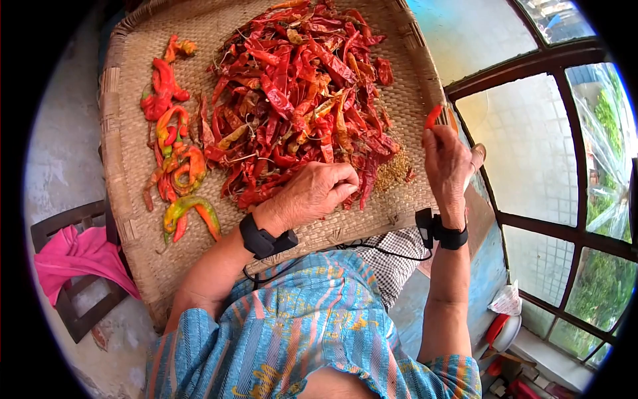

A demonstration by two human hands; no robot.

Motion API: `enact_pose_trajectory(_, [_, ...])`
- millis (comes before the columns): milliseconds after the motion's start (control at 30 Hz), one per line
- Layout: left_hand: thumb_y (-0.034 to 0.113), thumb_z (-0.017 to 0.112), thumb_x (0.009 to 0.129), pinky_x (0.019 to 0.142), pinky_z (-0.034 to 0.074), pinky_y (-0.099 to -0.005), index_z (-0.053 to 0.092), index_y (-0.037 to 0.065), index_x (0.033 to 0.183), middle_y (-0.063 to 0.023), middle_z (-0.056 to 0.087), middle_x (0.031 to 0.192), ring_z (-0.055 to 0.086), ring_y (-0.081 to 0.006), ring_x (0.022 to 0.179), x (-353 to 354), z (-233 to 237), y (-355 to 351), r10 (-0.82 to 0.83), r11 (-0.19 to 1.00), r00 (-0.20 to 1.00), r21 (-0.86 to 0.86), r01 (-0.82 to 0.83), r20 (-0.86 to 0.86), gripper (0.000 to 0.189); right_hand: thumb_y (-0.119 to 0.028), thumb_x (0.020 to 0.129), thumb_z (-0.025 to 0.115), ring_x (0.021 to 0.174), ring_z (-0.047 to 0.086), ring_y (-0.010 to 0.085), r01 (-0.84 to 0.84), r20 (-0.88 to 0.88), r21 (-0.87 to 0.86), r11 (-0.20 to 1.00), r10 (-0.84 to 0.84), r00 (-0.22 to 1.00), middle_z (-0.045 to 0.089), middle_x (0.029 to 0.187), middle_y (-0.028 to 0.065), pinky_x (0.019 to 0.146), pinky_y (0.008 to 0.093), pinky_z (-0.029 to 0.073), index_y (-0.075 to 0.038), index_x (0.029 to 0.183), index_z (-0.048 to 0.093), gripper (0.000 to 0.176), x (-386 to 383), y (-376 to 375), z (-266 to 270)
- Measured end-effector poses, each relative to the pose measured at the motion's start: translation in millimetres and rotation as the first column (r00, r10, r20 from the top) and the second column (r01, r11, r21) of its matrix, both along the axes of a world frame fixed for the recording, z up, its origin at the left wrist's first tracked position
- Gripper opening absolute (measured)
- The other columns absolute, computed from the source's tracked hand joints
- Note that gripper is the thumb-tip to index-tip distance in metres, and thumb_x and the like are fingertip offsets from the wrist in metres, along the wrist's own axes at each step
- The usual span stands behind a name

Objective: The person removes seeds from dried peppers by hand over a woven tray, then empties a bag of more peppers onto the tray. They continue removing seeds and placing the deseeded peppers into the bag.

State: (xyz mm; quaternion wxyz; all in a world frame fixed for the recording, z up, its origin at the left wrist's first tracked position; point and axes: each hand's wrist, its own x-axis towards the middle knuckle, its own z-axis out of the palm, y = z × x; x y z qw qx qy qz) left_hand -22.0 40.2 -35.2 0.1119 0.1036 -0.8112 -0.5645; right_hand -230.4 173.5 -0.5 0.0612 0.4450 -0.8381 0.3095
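A big heap of dried red chilies (286, 86) lies on a woven tray (126, 166). My left hand (316, 193) is closed at the heap's lower edge, fingers curled together; whatever is in it is hidden. My right hand (448, 156) is at the tray's right rim, its fingers closed on a red chili (434, 116) that points up. Fresher red, orange and green chilies (183, 166) form a column on the tray's left side. Loose pale seeds (393, 169) lie between the heap and my right hand.
On the left, a pink cloth (80, 259) hangs over a dark wooden stool (83, 319). Framed windows (525, 146) stand on the right. A checked cloth (385, 266) is below the tray's front edge. A black cable (392, 251) runs between the wrist bands.
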Motion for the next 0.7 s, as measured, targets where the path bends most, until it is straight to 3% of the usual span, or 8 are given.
enact_pose_trajectory(33, [0.009, 0.063, 0.090, 0.062, 0.050, -0.0316, 0.062, 0.001, 0.095, -0.0088, 0.065, 0.076, 0.064, -0.0160, 0.068, -0.3, -1.7, 0.4, -0.004, 1.000, 1.000, -0.001, 0.004, -0.001, 0.010, -0.010, 0.089, 0.065, 0.067, 0.066, 0.0285, 0.038, -0.139, -0.032, 0.999, -0.042, 0.989, 0.065, 0.078, 0.0156, 0.061, 0.0367, 0.049, -0.002, 0.089, 0.063, 0.008, -8.6, 2.5, 5.3])
enact_pose_trajectory(100, [0.009, 0.063, 0.090, 0.063, 0.050, -0.0313, 0.062, 0.001, 0.096, -0.0088, 0.065, 0.076, 0.064, -0.0158, 0.068, -1.4, -5.8, 1.3, 0.012, 1.000, 0.999, -0.023, -0.013, -0.040, 0.010, -0.015, 0.090, 0.064, 0.067, 0.066, 0.0295, 0.158, -0.159, -0.046, 0.986, -0.163, 0.974, 0.065, 0.077, 0.0147, 0.060, 0.0371, 0.049, -0.004, 0.088, 0.063, 0.011, -33.1, 8.9, 10.8])
enact_pose_trajectory(233, [0.008, 0.063, 0.089, 0.064, 0.050, -0.0311, 0.063, 0.001, 0.096, -0.0086, 0.065, 0.077, 0.064, -0.0163, 0.068, -1.1, -2.8, -0.5, 0.002, 1.000, 1.000, -0.013, -0.002, -0.007, 0.010, -0.022, 0.090, 0.065, 0.074, 0.066, 0.0341, 0.278, -0.368, 0.129, 0.952, -0.214, 0.905, 0.067, 0.087, 0.0141, 0.068, 0.0405, 0.051, -0.006, 0.095, 0.065, 0.017, -64.7, 16.9, 7.9])
enact_pose_trajectory(267, [0.008, 0.063, 0.089, 0.064, 0.050, -0.0312, 0.063, 0.001, 0.096, -0.0086, 0.065, 0.077, 0.064, -0.0167, 0.068, -0.9, -2.0, -0.4, 0.003, 1.000, 1.000, -0.003, -0.003, 0.004, 0.010, -0.022, 0.090, 0.065, 0.074, 0.066, 0.0341, 0.272, -0.369, 0.129, 0.954, -0.209, 0.906, 0.067, 0.087, 0.0141, 0.068, 0.0405, 0.051, -0.006, 0.095, 0.065, 0.017, -62.6, 14.5, 6.9])
enact_pose_trajectory(333, [0.009, 0.063, 0.089, 0.064, 0.050, -0.0314, 0.063, 0.001, 0.096, -0.0085, 0.066, 0.077, 0.064, -0.0171, 0.068, -0.8, -2.2, -0.6, 0.005, 1.000, 1.000, 0.011, -0.005, 0.015, 0.010, -0.024, 0.090, 0.065, 0.079, 0.066, 0.0332, 0.170, -0.111, 0.101, 0.980, -0.159, 0.981, 0.067, 0.091, 0.0148, 0.071, 0.0415, 0.051, -0.006, 0.100, 0.065, 0.020, -39.3, -0.4, 12.8])
enact_pose_trajectory(433, [0.009, 0.063, 0.090, 0.064, 0.050, -0.0316, 0.062, 0.001, 0.096, -0.0088, 0.065, 0.077, 0.064, -0.0174, 0.068, -1.3, -3.0, -0.7, 0.000, 1.000, 1.000, 0.008, 0.000, 0.005, 0.011, -0.027, 0.089, 0.066, 0.085, 0.066, 0.0322, -0.135, 0.079, 0.170, 0.976, 0.123, 0.989, 0.066, 0.094, 0.0146, 0.074, 0.0419, 0.051, -0.007, 0.099, 0.067, 0.022, -19.1, -25.5, -2.7])
enact_pose_trajectory(567, [0.010, 0.063, 0.090, 0.064, 0.050, -0.0320, 0.062, 0.001, 0.095, -0.0095, 0.064, 0.075, 0.064, -0.0186, 0.068, 0.2, -1.4, -0.8, 0.010, 1.000, 1.000, 0.019, -0.010, 0.004, 0.010, -0.028, 0.087, 0.067, 0.092, 0.064, 0.0322, -0.124, -0.045, 0.346, 0.930, 0.149, 0.988, 0.064, 0.092, 0.0135, 0.074, 0.0429, 0.052, -0.007, 0.091, 0.066, 0.022, 6.4, -57.6, -18.9])
enact_pose_trajectory(700, [0.009, 0.063, 0.090, 0.063, 0.049, -0.0330, 0.061, 0.001, 0.093, -0.0097, 0.063, 0.074, 0.064, -0.0197, 0.067, 1.2, 0.1, -2.0, 0.013, 0.999, 1.000, 0.040, -0.012, -0.007, 0.009, -0.020, 0.086, 0.064, 0.085, 0.064, 0.0349, -0.136, -0.074, 0.344, 0.929, 0.171, 0.983, 0.064, 0.088, 0.0144, 0.071, 0.0451, 0.051, -0.006, 0.087, 0.066, 0.014, 1.8, -64.8, -37.6])
